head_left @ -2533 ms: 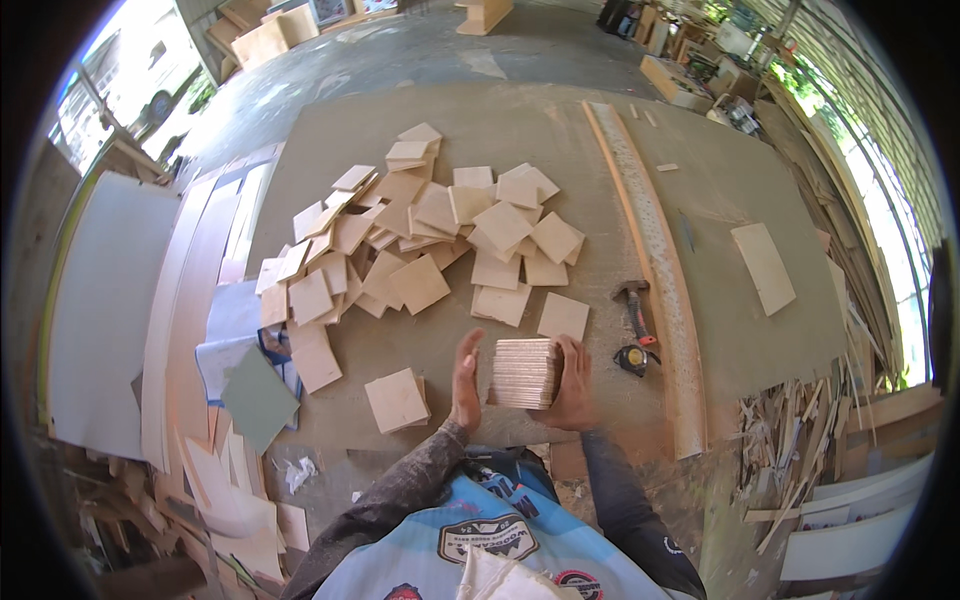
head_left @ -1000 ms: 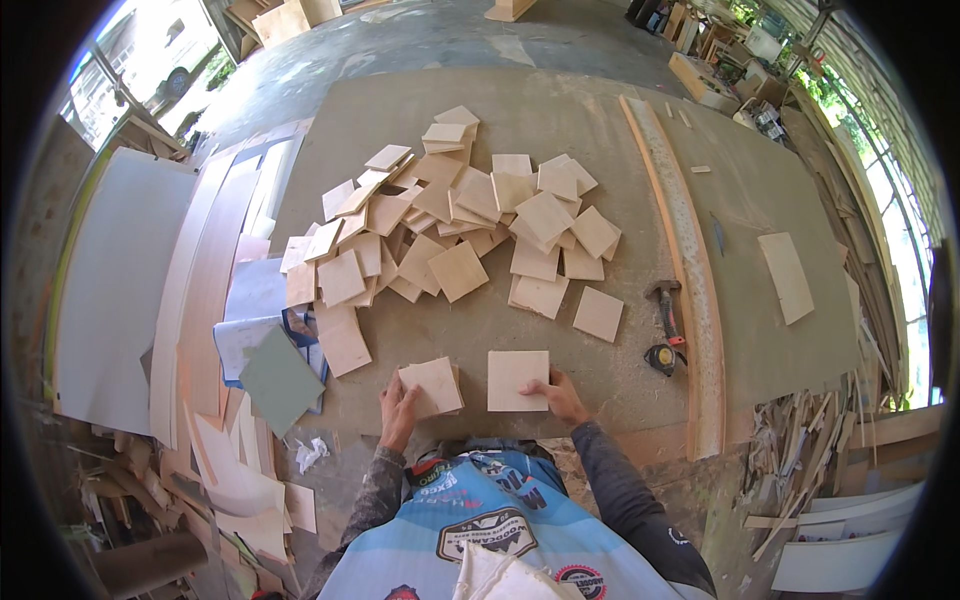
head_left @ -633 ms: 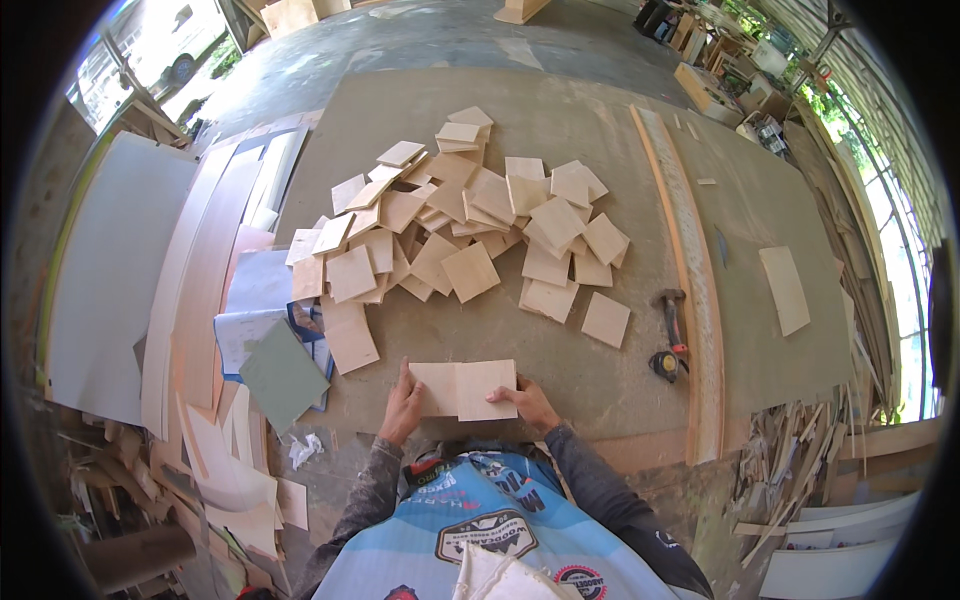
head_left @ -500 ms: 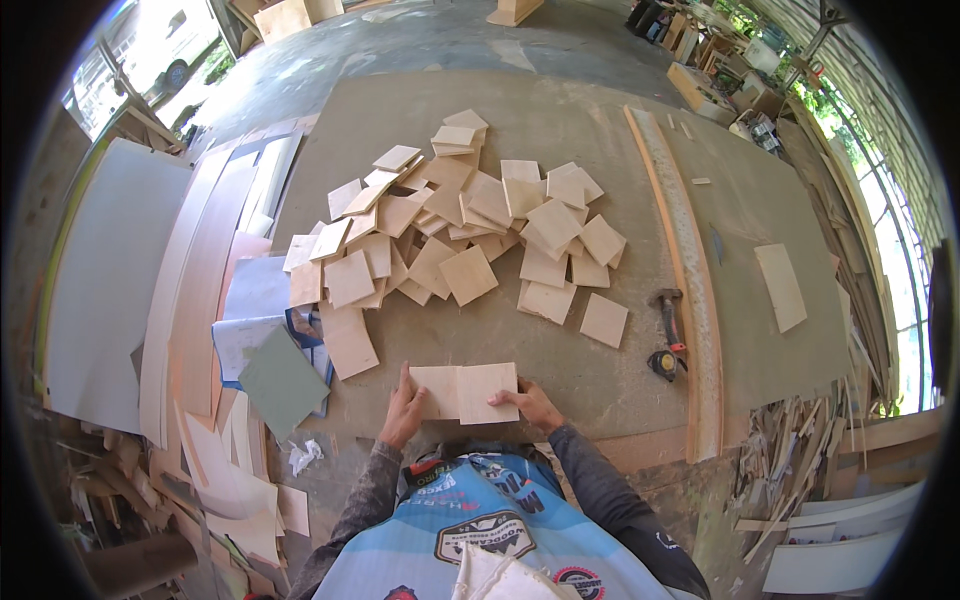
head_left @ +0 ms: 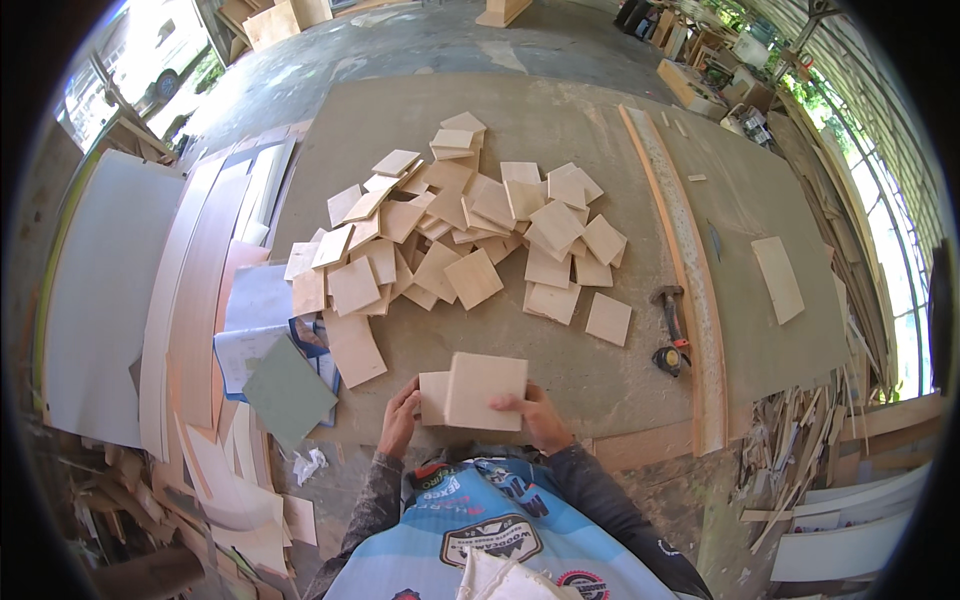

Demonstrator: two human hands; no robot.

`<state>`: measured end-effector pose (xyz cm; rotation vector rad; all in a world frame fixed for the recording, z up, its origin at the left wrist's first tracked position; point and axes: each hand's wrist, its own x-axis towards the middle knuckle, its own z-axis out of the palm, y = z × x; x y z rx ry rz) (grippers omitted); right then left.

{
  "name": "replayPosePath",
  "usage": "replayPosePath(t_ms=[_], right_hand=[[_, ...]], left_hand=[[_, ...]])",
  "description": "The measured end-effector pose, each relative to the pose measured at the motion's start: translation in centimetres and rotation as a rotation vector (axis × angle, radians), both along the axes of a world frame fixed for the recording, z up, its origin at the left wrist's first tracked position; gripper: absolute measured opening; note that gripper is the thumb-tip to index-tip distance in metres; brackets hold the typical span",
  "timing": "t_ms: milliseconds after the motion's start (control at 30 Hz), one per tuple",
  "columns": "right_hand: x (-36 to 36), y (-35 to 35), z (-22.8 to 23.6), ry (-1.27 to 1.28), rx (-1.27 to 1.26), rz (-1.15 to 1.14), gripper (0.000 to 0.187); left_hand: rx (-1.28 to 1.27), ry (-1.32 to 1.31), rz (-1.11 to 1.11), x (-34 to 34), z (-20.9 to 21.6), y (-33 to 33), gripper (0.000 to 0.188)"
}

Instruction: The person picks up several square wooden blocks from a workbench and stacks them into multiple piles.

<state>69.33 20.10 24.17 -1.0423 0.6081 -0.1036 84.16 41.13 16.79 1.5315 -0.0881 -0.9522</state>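
Observation:
At the near edge of the board table, my right hand (head_left: 540, 415) grips a square plywood piece (head_left: 486, 390), its thumb on the top face and its fingers hidden beneath. My left hand (head_left: 400, 415) holds a second plywood square (head_left: 433, 398) by its left edge. The right-hand square is lifted and overlaps the other one, covering its right part. Ahead of both hands lies a loose heap of plywood squares (head_left: 473, 278), tilted and stacked on one another. One longer plywood piece (head_left: 354, 348) lies just beyond my left hand.
To the right, a hammer (head_left: 670, 315) and a tape measure (head_left: 667, 362) lie beside a long wooden strip (head_left: 690, 290). A green-grey square sheet (head_left: 289, 391) rests on open papers (head_left: 247, 352) at left. Wood offcuts (head_left: 800, 440) are piled at lower right.
The two squares were side by side, edges meeting. Now the right-hand one is raised and shifted left over the left-hand one. My view has moved slightly.

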Motion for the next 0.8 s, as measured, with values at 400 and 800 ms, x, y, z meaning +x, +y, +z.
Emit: replayPosePath(t_ms=[400, 800], right_hand=[[4.0, 3.8, -1.6, 0.178, -0.659, 0.217, 0.072], [0.7, -9.1, -5.9, 0.133, -1.054, -0.077, 0.034]], left_hand=[[-0.406, -0.008, 0.168, -2.0, -2.8, 0.7, 0.05], [-0.127, -0.23, 0.426, 0.4, 0.3, 2.3, 0.052]])
